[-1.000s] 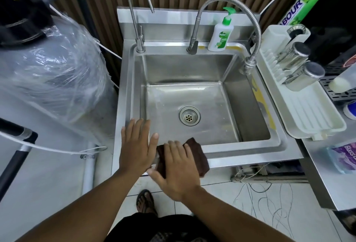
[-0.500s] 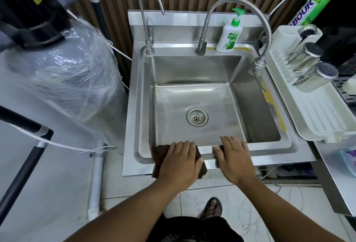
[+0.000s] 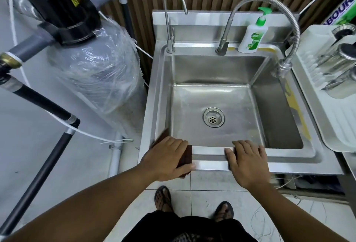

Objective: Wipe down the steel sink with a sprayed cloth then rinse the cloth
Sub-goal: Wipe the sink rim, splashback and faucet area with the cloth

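The steel sink (image 3: 289, 157) fills the middle of the view, with a round drain (image 3: 213, 119) in its basin floor. A dark brown cloth (image 3: 187, 155) lies on the sink's front-left rim corner, draped over the front edge. My left hand (image 3: 165, 157) presses flat on the cloth, thumb along the rim's front edge. My right hand (image 3: 248, 161) rests flat on the front rim to the right, apart from the cloth and holding nothing.
A flexible-hose faucet (image 3: 269, 1) arches over the right side; a thin gooseneck tap (image 3: 170, 30) stands back left. A green-topped soap bottle (image 3: 252, 36) sits on the back ledge. A white dish rack (image 3: 339, 126) with steel cups is right. A plastic-wrapped tank (image 3: 96, 72) stands left.
The cloth went from under my right hand to under my left hand, which slid it left to the rim corner. My right hand moved onto the bare front rim.
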A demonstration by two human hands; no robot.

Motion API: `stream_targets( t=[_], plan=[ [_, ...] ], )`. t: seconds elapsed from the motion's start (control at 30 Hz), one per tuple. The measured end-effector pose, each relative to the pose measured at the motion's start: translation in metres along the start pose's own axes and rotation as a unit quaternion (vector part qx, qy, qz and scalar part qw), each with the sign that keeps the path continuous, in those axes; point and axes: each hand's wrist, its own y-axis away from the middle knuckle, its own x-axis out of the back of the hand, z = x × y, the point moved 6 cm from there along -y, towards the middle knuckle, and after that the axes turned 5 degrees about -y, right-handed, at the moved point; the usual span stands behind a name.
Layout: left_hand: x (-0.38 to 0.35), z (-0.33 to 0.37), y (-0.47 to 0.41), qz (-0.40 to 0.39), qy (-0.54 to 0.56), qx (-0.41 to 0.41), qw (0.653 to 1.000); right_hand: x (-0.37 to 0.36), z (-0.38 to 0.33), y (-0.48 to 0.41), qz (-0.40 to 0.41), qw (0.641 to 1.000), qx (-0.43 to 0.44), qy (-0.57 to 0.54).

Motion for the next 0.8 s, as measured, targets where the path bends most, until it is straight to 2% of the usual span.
stream_targets(
  t=[0.07,0.2,0.27,0.43,0.53,0.6,0.7,0.8],
  plan=[
    [-0.005,-0.002,0.018,0.029,-0.024,0.020,0.999,-0.001,0.000,0.000,0.001,1.000,0.001,0.000],
    [-0.013,-0.021,0.035,0.023,-0.032,0.141,0.989,-0.001,-0.001,-0.001,0.008,1.000,0.007,0.000],
    [-0.011,-0.031,0.028,0.013,-0.024,0.169,0.985,-0.001,-0.001,-0.001,0.004,1.000,0.005,-0.001],
    [-0.004,-0.048,-0.006,-0.036,-0.015,0.145,0.989,0.000,0.000,0.000,-0.011,1.000,0.007,-0.006],
    [-0.002,-0.040,-0.010,-0.053,-0.032,0.102,0.993,0.001,0.002,0.002,-0.010,1.000,0.008,-0.017],
    [-0.004,-0.030,-0.010,-0.057,-0.021,0.102,0.993,0.002,0.002,0.002,-0.011,1.000,0.008,-0.028],
    [-0.006,-0.008,-0.015,-0.054,-0.002,0.137,0.989,0.009,0.000,0.002,0.004,0.994,0.010,-0.110],
    [-0.002,0.019,-0.027,-0.040,0.003,0.173,0.984,0.025,0.005,0.005,0.054,0.958,-0.015,-0.280]
  ],
)
